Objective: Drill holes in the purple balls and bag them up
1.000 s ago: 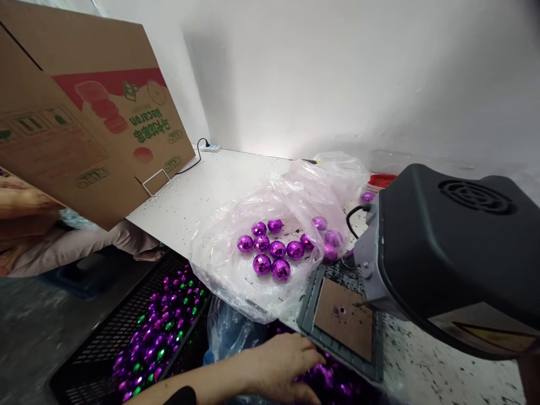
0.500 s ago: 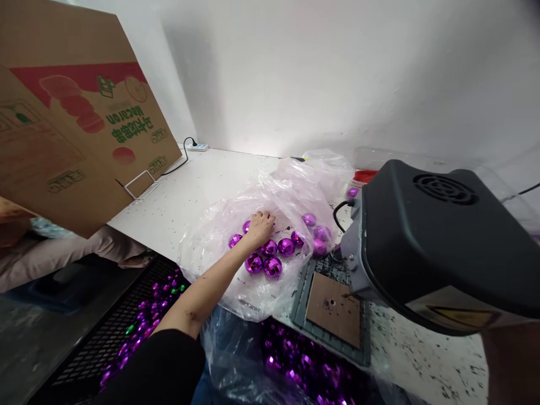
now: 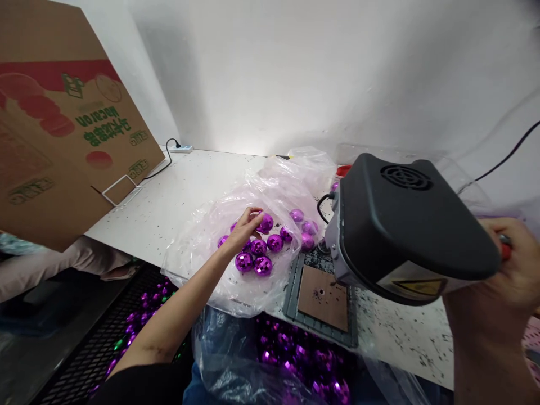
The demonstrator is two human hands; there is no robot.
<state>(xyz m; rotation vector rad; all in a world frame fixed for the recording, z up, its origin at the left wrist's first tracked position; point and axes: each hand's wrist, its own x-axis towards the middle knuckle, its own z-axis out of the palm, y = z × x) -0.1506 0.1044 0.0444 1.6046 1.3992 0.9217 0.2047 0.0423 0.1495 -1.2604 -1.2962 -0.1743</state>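
My left hand (image 3: 248,224) reaches over the clear plastic bag (image 3: 194,247) on the table, its thumb and fingers closed on a shiny purple mirror ball (image 3: 265,223). Several more mirror balls, such as this nearer ball (image 3: 262,265), lie around it on the plastic. My right hand (image 3: 517,256) is wrapped round a handle with a red end (image 3: 505,248) at the right side of the black-covered machine (image 3: 405,219); most of the handle is hidden. Below the machine's head lies a brown board (image 3: 323,298) with a small hole, set on a grey base plate (image 3: 292,298).
A printed cardboard box (image 3: 84,124) leans at the left beside a white wire stand (image 3: 122,191). Under the table edge, more purple balls (image 3: 291,349) fill a container, and a black crate (image 3: 97,320) holds purple and green pieces. Another person's leg (image 3: 71,261) shows at left.
My left hand has lifted slightly and now shows a purple mirror ball in its fingers. The view has turned right, bringing my right hand on the handle into sight.
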